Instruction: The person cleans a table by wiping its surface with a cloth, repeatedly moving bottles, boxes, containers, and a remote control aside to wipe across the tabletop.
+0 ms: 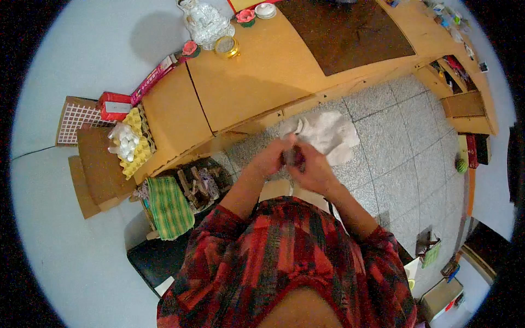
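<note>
Fingers of the left hand and right hand closed together around maybe 1 dark thing, near a white cloth.

Indoor light, moderate to dim, source not visible | soft shadow on the wall, upper left | wide-angle view, lines bowed toward a black circular border | coloured noise in dark margins | motion blur at centre; fine detail soft, far right
</note>
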The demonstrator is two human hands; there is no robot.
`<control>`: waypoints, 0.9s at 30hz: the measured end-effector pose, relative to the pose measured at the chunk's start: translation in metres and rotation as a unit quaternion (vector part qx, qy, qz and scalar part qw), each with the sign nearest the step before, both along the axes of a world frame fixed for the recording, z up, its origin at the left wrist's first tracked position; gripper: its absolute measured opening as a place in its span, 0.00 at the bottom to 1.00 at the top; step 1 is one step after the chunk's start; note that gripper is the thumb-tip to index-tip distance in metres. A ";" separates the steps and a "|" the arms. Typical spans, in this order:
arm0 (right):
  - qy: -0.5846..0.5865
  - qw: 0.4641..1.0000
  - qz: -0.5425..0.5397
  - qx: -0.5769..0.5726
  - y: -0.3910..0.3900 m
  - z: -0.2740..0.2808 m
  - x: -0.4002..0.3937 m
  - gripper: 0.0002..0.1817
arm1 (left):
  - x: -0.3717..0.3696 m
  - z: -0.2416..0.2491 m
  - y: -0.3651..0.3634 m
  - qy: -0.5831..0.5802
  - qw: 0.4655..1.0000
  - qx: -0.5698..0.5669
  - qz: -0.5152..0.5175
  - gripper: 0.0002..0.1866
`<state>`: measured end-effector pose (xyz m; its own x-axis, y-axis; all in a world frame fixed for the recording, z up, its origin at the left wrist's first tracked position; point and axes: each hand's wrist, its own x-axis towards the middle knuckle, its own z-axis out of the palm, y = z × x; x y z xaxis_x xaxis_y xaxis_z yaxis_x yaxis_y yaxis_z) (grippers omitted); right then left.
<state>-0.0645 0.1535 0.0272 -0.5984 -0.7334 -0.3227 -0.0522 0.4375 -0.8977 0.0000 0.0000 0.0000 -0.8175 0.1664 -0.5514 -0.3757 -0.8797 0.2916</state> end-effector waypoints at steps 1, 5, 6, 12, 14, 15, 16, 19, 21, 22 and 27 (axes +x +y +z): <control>0.077 0.994 0.054 -0.057 0.004 -0.002 0.007 0.18 | 0.003 -0.003 0.003 -0.035 0.981 -0.183 -0.046 0.32; -0.043 0.995 0.003 -0.093 0.042 -0.019 -0.019 0.16 | -0.002 -0.017 0.019 -0.055 0.955 -0.289 0.036 0.22; 0.004 0.992 -0.063 -0.105 0.041 -0.014 -0.028 0.18 | -0.003 -0.009 0.019 -0.051 0.957 -0.282 0.039 0.22; -0.468 0.839 -0.111 -0.256 -0.002 -0.063 -0.015 0.46 | 0.004 0.006 0.001 0.043 0.996 -0.072 0.013 0.25; -0.461 0.812 -0.154 -0.322 -0.025 -0.065 0.005 0.47 | 0.008 0.012 -0.008 0.059 0.994 -0.094 0.006 0.27; -0.458 0.776 -0.198 -0.386 -0.038 -0.063 0.011 0.47 | 0.008 0.014 -0.013 0.066 0.991 -0.118 -0.001 0.29; -0.475 0.736 -0.253 -0.411 -0.048 -0.058 0.017 0.40 | 0.008 0.011 -0.019 0.058 0.981 -0.183 -0.030 0.31; -0.456 0.741 -0.275 -0.408 -0.061 -0.062 0.016 0.34 | 0.010 -0.006 -0.033 0.132 0.913 -0.378 -0.076 0.33; -0.450 0.747 -0.324 -0.367 -0.065 -0.068 0.000 0.30 | 0.017 -0.002 -0.046 0.160 0.878 -0.436 -0.115 0.37; -0.384 0.782 -0.346 -0.349 -0.063 -0.076 -0.013 0.28 | 0.021 0.006 -0.050 0.153 0.860 -0.472 -0.117 0.36; -0.104 0.915 -0.256 -0.296 -0.079 -0.087 -0.108 0.26 | 0.045 -0.052 -0.097 0.070 0.869 -0.490 -0.015 0.29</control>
<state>-0.1724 0.0746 -0.0598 -0.8824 -0.4583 -0.1064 0.2230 -0.2084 -0.9523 0.0454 -0.0968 -0.0519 -0.8916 -0.3044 -0.3353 -0.2940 -0.1742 0.9398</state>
